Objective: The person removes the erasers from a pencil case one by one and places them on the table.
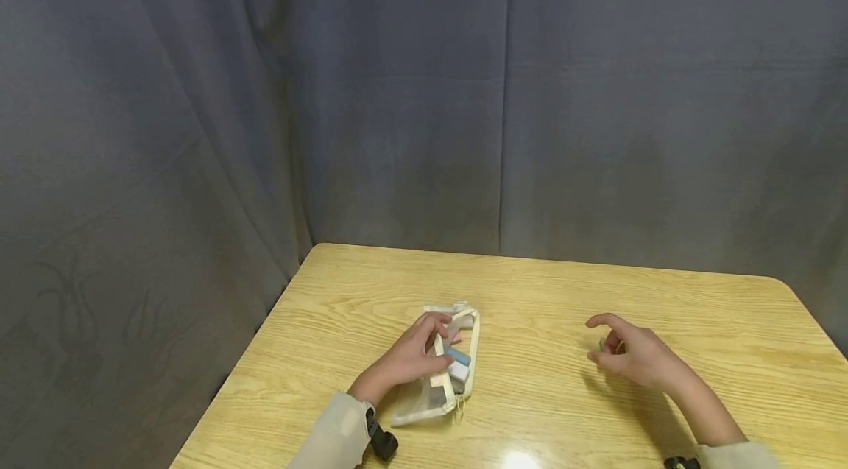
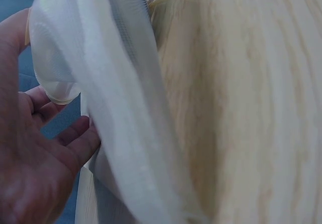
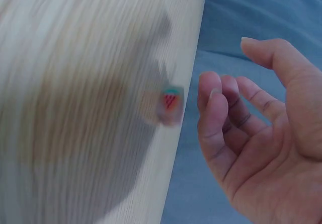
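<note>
A pale, see-through mesh zip pouch (image 1: 424, 410) lies on the table with its mouth open. Inside it are several small items, among them a blue block (image 1: 458, 356) and a white block (image 1: 458, 371). My left hand (image 1: 411, 355) holds the pouch by its rim, thumb and fingers apart along the opening; in the left wrist view the mesh (image 2: 121, 113) hides some fingertips. Off to the right, my right hand (image 1: 639, 355) is over the table with loosely bent fingers. Just off its fingertips is a small, blurred block with a watermelon-slice picture (image 3: 170, 103); whether it touches the table I cannot tell.
The wood-grain table (image 1: 530, 307) has rounded far corners. Dark grey curtains (image 1: 411, 123) hang behind it and along its left side. A loop-shaped zip pull (image 1: 460, 404) hangs at the pouch's near end.
</note>
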Demonstrator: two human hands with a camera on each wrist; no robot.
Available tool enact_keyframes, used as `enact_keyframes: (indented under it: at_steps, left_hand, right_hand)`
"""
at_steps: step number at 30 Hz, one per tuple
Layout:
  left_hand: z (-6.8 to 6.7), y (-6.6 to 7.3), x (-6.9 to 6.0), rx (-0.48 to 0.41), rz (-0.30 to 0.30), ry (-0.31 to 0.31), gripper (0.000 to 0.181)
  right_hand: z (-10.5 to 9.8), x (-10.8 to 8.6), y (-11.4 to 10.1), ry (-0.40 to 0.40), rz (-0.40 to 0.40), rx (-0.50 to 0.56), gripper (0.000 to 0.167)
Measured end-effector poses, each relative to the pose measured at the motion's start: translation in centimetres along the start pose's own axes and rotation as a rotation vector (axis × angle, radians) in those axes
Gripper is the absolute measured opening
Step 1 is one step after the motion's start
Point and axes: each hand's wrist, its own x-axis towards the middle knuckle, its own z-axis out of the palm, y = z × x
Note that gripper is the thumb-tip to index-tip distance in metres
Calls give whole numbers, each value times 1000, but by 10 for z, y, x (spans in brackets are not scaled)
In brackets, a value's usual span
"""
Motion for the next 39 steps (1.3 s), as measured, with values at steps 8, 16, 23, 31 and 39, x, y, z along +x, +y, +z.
enact_keyframes:
  at_steps: [8, 16, 23, 31, 39]
  left_hand:
    - [1, 0, -1, -3, -2, -2, 33]
    - [1, -1, 2, -19, 11, -5, 34]
    - [0, -1, 2, -22, 3, -9, 33]
    - [0, 0, -2, -18, -15, -3, 33]
    - [-1, 1, 0, -44, -7, 20, 32]
  right_hand:
    - [12, 6, -9, -21, -46, 10, 51]
    - [24, 12, -16, -31, -68, 25, 52]
    - [35, 20, -24, -46, -85, 12, 49]
    - [46, 26, -34, -44, -94, -39, 47]
    - [55, 33, -44, -59, -115, 23, 47]
